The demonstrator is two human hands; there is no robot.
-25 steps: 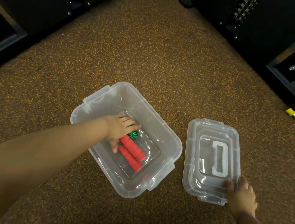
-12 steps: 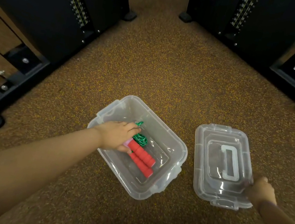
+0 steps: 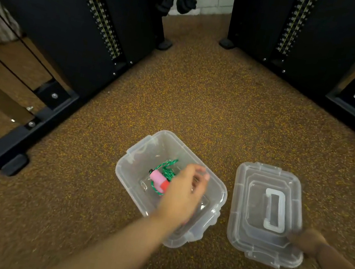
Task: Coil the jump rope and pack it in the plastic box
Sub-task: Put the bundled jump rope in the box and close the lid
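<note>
Jump rope (image 3: 159, 178) lay inside the clear plastic box (image 3: 138, 151) on the speckled floor (image 3: 200, 103), its green cord bunched around the pink and red handles. The left hand (image 3: 183, 189) hovered over the box, fingers loosely spread and holding nothing, hiding part of the handles. The right hand (image 3: 306, 240) sat at the near corner of the lid (image 3: 253, 194), which lay just beside the box, but blur hid whether it gripped.
</note>
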